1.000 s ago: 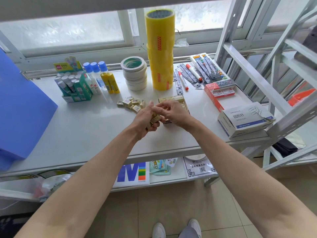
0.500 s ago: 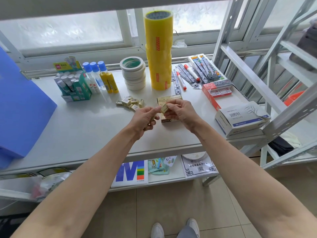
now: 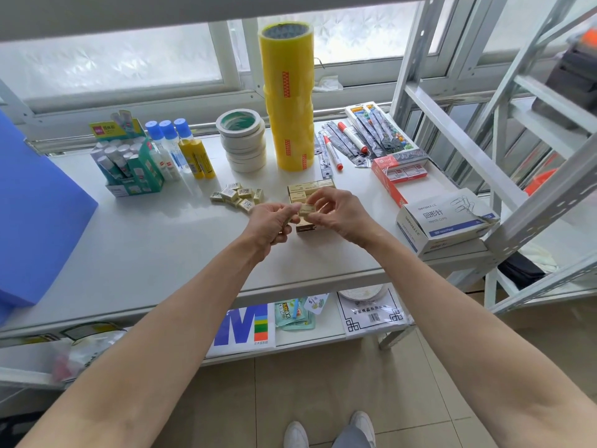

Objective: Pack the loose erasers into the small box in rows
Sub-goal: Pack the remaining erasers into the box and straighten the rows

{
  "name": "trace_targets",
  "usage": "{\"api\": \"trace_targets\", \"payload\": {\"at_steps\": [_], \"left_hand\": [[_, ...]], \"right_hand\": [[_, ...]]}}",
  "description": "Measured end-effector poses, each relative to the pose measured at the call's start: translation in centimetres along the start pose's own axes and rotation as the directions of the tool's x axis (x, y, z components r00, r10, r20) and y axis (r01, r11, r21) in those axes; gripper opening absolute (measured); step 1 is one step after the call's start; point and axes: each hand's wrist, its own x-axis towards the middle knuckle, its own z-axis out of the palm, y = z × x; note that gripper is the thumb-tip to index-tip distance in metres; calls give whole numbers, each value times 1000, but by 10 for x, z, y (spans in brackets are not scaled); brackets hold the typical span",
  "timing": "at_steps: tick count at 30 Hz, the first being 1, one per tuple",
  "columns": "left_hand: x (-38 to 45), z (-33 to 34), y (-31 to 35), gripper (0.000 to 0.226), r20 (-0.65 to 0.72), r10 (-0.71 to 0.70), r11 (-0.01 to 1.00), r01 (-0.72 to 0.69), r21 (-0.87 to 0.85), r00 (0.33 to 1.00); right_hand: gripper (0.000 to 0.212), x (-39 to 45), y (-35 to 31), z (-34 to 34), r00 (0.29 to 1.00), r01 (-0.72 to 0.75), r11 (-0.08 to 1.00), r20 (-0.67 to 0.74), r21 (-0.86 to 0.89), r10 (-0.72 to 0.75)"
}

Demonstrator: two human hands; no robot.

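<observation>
A small tan box (image 3: 302, 192) sits mid-table with a row of cream erasers showing at its far end; my hands hide its near part. My right hand (image 3: 339, 211) pinches one cream eraser (image 3: 307, 209) by its right end just above the box. Touching that eraser's left end, my left hand (image 3: 269, 223) is curled around more erasers, mostly hidden in the palm. A pile of several loose erasers (image 3: 237, 194) lies on the table left of the box.
Behind the box stand a tall stack of yellow tape rolls (image 3: 287, 95), white tape rolls (image 3: 244, 145), glue bottles (image 3: 181, 150) and a green display box (image 3: 129, 166). Red box (image 3: 399, 173) and a paper-clip box (image 3: 445, 221) lie right. A blue folder (image 3: 35, 215) is at left.
Both hands rose slightly from beside the box. The right hand drew one eraser out from the left hand's bunch and now holds it above the box.
</observation>
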Motion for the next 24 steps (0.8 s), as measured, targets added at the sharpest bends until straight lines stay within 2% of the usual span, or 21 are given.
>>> {"api": "trace_targets", "payload": {"at_steps": [4, 9, 15, 21, 24], "left_hand": [[6, 1, -5, 22, -115, 51, 987, -32, 159, 992], [17, 1, -15, 28, -130, 107, 931, -53, 360, 986], [21, 1, -21, 24, -126, 155, 891, -84, 445, 980], [22, 1, -22, 25, -129, 158, 887, -83, 454, 979], [22, 1, -22, 24, -127, 161, 882, -85, 463, 979]], "right_hand": [[20, 13, 4, -7, 976, 36, 953, -194, -302, -98], [26, 35, 7, -14, 986, -11, 870, -148, -492, -71], [28, 48, 5, -10, 996, 11, 842, -73, -539, -60], [10, 50, 10, -5, 993, 43, 838, -73, -543, -98], [7, 50, 11, -2, 991, 46, 839, -80, -542, -106]]}}
